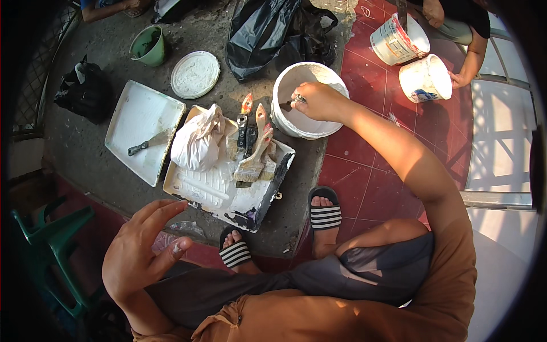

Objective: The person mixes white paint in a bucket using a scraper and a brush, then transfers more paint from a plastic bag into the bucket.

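Observation:
My right hand is closed round what looks like a scraper, mostly hidden by the fingers, over the mouth of a large white bucket. White residue coats the bucket's inside. My left hand is raised with its fingers apart, holding nothing, and a white smear shows on its thumb. Beyond it lies a paint-stained tray. On that tray are a knotted white plastic bag and several used paintbrushes. A second white tray to the left holds a putty knife.
A white-coated round lid, a green pail and black plastic bags stand farther back. At the upper right, another person's hand touches a white bucket, beside another bucket. A green plastic chair is at the left.

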`<state>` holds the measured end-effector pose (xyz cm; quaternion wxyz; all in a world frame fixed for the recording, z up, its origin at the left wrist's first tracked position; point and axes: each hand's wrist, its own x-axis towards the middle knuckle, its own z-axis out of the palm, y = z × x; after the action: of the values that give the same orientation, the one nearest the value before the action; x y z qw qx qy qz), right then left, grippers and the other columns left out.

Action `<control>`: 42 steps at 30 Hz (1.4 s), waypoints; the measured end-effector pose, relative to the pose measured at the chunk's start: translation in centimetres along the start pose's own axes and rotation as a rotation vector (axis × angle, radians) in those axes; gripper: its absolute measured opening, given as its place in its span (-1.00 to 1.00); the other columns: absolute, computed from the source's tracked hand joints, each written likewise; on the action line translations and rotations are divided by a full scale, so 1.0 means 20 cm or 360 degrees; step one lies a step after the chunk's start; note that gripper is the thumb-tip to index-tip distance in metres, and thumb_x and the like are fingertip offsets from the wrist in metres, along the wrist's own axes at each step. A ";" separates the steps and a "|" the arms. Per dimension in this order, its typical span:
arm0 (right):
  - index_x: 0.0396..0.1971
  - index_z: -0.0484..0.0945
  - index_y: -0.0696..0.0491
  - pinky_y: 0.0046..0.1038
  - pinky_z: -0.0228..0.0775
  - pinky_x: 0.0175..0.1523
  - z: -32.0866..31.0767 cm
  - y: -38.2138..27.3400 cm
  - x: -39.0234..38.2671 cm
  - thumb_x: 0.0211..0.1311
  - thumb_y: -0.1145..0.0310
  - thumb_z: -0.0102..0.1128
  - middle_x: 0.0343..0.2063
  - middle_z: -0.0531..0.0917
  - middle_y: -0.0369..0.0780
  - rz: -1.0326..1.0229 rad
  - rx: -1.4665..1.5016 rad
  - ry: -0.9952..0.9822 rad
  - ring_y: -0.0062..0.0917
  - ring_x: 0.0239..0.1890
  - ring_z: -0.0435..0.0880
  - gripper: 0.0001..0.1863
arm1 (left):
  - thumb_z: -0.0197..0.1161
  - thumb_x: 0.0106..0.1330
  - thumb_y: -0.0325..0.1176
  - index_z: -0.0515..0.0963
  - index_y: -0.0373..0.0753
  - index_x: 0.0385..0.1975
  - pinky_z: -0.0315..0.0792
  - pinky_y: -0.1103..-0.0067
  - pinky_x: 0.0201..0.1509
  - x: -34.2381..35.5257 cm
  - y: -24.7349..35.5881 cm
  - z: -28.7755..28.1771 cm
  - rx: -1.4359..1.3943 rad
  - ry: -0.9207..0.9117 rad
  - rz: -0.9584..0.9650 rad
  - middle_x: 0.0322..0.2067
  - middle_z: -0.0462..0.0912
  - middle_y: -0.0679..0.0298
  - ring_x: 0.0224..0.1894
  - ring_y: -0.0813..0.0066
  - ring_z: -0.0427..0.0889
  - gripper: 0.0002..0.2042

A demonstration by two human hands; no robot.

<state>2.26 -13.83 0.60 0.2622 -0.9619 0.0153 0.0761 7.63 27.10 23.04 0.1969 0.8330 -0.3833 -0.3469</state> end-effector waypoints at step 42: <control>-0.11 0.70 0.11 -0.18 0.47 0.15 -0.06 -0.03 0.01 0.30 0.20 0.29 -0.12 0.72 -0.01 0.0085 0.0100 -0.0370 -0.11 -0.01 0.69 -0.69 | 0.39 0.27 -0.11 0.54 -0.32 0.13 0.51 0.24 0.13 -0.03 -0.01 -0.01 0.0022 0.0005 -0.0045 0.03 0.62 -0.05 0.07 -0.11 0.63 -0.48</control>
<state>2.59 -13.91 1.86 0.2901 -0.9371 0.0128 0.1936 7.52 27.69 23.26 0.1867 0.8403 -0.3736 -0.3456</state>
